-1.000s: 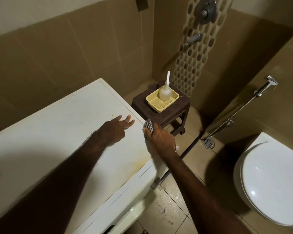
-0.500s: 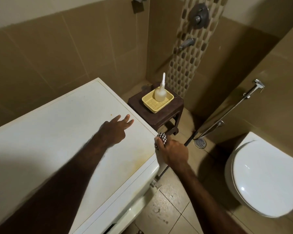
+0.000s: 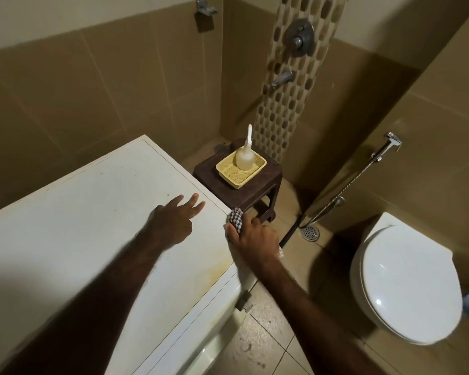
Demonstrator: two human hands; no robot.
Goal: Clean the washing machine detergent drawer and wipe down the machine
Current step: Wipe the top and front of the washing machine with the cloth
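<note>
The white washing machine (image 3: 87,228) fills the lower left, its flat top stained yellowish near the right edge. My left hand (image 3: 173,220) rests flat on the top, fingers spread, holding nothing. My right hand (image 3: 251,235) is shut on a black-and-white checked cloth (image 3: 235,217) and presses it against the machine's upper right side, just below the top edge. The detergent drawer is not visible.
A dark brown stool (image 3: 238,185) stands beside the machine, carrying a yellow basket (image 3: 240,169) with a white nozzle bottle (image 3: 245,155). A white toilet (image 3: 406,288) with closed lid is at right. A hose sprayer (image 3: 390,146) hangs on the wall; a floor drain (image 3: 310,233) lies below.
My right hand slid down the machine's side with the cloth, then came back up near the top edge. My left hand stayed in place on the top.
</note>
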